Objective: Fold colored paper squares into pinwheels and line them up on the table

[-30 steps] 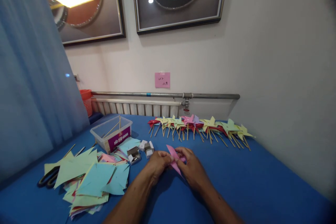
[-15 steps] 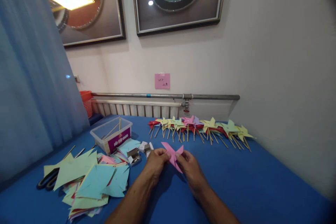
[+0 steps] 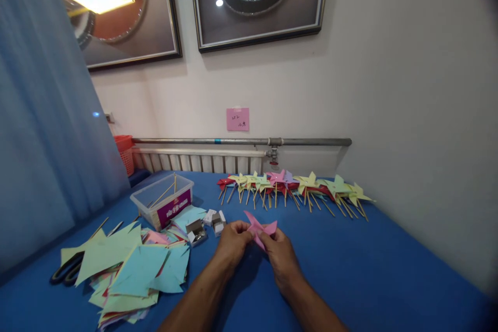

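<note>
Since half a second ago: pink paper piece (image 3: pixel 260 229) folded in tighter, its near point no longer sticking out past the right fingers, and both hands drawn a little closer together. Left hand (image 3: pixel 232 241) pinching the left part of the paper between thumb and fingertips; right hand (image 3: pixel 280 255) pinching its near right part, fingers curled over it. Paper held just above the blue table (image 3: pixel 389 270), mid-scene and a little near of centre. Long axis running roughly left to right, slightly tilted: one pointed tip aimed up and to the far left, the other flap aimed right. Exact fold lines too small to tell. Far of the hands, a row of finished pinwheels (image 3: pixel 295 187) on wooden sticks lying along the table's far edge, heads toward the wall, well apart from the hands. To the left, near the left hand, small white boxes (image 3: pixel 215 219); farther left, a clear plastic tub (image 3: pixel 162 200) with sticks inside. Near left, a loose heap of cut paper squares (image 3: pixel 132 270) in green, teal and pink, with black scissors (image 3: pixel 64 272) partly under its left edge.
</note>
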A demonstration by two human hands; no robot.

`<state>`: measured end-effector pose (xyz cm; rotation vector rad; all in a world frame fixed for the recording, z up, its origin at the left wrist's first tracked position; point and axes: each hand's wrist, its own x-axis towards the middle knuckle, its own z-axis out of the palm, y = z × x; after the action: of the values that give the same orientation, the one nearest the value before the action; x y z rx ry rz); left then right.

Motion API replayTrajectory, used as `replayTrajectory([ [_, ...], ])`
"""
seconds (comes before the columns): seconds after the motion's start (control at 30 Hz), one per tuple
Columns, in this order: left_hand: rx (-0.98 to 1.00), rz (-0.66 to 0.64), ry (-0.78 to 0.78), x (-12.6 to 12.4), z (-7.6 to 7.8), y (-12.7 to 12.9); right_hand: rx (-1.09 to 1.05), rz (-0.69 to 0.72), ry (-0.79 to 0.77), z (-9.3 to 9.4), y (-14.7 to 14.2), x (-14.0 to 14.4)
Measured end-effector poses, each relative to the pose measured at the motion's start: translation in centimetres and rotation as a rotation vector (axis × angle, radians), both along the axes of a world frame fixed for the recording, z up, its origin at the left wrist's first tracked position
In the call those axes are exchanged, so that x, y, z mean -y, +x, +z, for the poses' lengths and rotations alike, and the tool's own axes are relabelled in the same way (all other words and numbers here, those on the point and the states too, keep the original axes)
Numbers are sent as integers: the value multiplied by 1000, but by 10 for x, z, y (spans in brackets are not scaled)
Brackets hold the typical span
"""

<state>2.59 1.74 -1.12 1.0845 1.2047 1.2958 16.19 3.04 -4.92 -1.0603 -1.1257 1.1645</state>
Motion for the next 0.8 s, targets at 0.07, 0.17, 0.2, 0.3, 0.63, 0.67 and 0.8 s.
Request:
replayTrajectory([
  [0.07,6,11,-3,0,2,-3,-41,-1,-38,0,0,0],
  [0.17,-4,4,-15,-1,4,-8,-77,23,-60,2,1,1],
  [0.2,-11,4,-13,-1,4,-10,-78,32,-58,2,1,2],
  [0.3,-34,24,14,-2,2,-10,-64,44,-47,3,2,2],
  [0.63,5,74,38,-4,-8,-2,22,3,-31,-4,2,-3],
  [0.67,5,66,27,-4,-7,-2,23,2,-34,-5,2,-3],
  [0.8,-51,42,6,-4,-3,0,13,16,-40,-4,3,-2],
])
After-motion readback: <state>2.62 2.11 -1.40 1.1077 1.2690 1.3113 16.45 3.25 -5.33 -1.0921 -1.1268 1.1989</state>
